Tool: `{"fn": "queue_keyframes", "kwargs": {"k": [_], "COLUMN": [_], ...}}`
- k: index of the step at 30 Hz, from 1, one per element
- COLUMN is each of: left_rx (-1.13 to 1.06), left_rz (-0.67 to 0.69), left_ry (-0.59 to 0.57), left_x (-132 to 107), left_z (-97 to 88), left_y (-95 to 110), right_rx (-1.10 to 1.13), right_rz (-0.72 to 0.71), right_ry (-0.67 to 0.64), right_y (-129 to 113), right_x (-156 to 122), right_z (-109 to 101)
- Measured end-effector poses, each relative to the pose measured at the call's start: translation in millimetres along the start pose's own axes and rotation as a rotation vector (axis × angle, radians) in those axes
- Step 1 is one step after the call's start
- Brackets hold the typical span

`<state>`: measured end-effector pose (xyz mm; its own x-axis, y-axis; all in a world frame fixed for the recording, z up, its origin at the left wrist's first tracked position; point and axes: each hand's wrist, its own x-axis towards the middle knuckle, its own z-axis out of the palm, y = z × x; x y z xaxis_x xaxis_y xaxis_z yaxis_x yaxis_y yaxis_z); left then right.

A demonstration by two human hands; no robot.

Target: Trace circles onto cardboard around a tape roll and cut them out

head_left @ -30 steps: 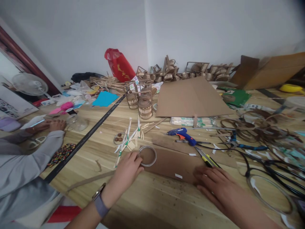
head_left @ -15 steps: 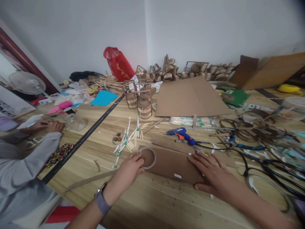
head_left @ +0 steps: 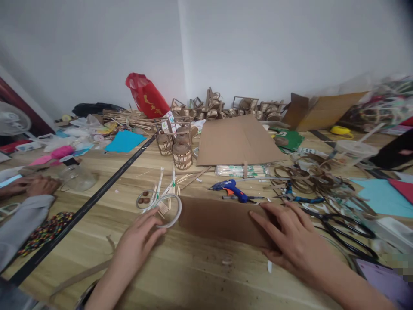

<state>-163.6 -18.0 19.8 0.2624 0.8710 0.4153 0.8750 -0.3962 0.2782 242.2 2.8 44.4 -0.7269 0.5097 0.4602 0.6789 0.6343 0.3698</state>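
Note:
My left hand (head_left: 140, 239) is closed on the edge of a tape roll (head_left: 178, 211), a pale ring tilted up beside the cardboard's left end. A long brown cardboard strip (head_left: 219, 219) lies in front of me, its right end under my right hand (head_left: 292, 234). The right fingers are bent and grip that end; the thumb is at the near edge. Just beyond the strip rests a blue glue gun (head_left: 229, 188). Behind the tape roll are thin pale sticks (head_left: 164, 209) and a smaller ring (head_left: 138, 201) with brown round pieces (head_left: 146, 200) inside.
Lidded woven baskets (head_left: 182, 156) and a large cardboard sheet (head_left: 238, 140) stand farther back. Black scissors (head_left: 350, 232), pliers (head_left: 306, 199) and brown coils (head_left: 297, 172) are at right. At left, another person's hands (head_left: 41, 186) are near a clear jar (head_left: 79, 176) and beads (head_left: 48, 232).
The tape roll, in my left hand, has moved left off the cardboard and tilted up. My right fingers have gone from lying flat to bending round the strip's end. The view has turned right.

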Motion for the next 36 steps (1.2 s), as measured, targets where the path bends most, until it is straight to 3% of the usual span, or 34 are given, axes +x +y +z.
{"fn": "queue_keyframes", "kwargs": {"k": [3,6,9,13,18,20,22,26,29,31,33,36], "left_rx": [0.050,0.059,0.041,0.023,0.068,0.121,0.187,0.234,0.126,0.074,0.048,-0.026], "left_rz": [0.006,0.038,0.079,0.090,0.034,0.028,0.035,0.176,0.430,0.591,0.697,0.734], "left_ry": [0.119,0.123,0.066,-0.053,-0.171,-0.199,-0.192,-0.165,-0.359,-0.557,-0.647,-0.639], "left_x": [-1.2,-0.8,-0.5,0.8,5.9,6.1,3.8,-7.0,-15.7,-18.3,-16.0,-2.0], "left_z": [-0.5,6.8,17.9,31.2,49.2,56.0,59.8,61.0,68.9,80.0,93.5,112.4], "left_y": [1.5,5.9,9.1,8.8,-6.0,-12.8,-14.0,11.6,47.5,70.1,87.6,107.4], "right_rx": [-0.065,0.015,0.114,0.086,0.039,0.028,0.056,0.162,0.196,0.203,0.198,0.187], "right_rz": [0.003,0.163,0.416,0.557,0.721,0.751,0.705,0.549,0.536,0.564,0.612,0.699], "right_ry": [0.023,0.010,-0.066,-0.104,-0.158,-0.179,-0.225,-0.391,-0.471,-0.500,-0.509,-0.491], "right_y": [25.6,63.5,108.3,162.2,195.4,189.9,169.9,92.6,27.6,-4.4,-23.5,-32.4], "right_x": [-5.2,-8.1,-3.0,18.7,54.3,62.5,61.2,24.8,-15.7,-36.8,-49.2,-53.8], "right_z": [3.4,16.9,32.7,53.2,77.2,78.5,71.4,43.1,29.7,27.8,28.0,26.9]}}
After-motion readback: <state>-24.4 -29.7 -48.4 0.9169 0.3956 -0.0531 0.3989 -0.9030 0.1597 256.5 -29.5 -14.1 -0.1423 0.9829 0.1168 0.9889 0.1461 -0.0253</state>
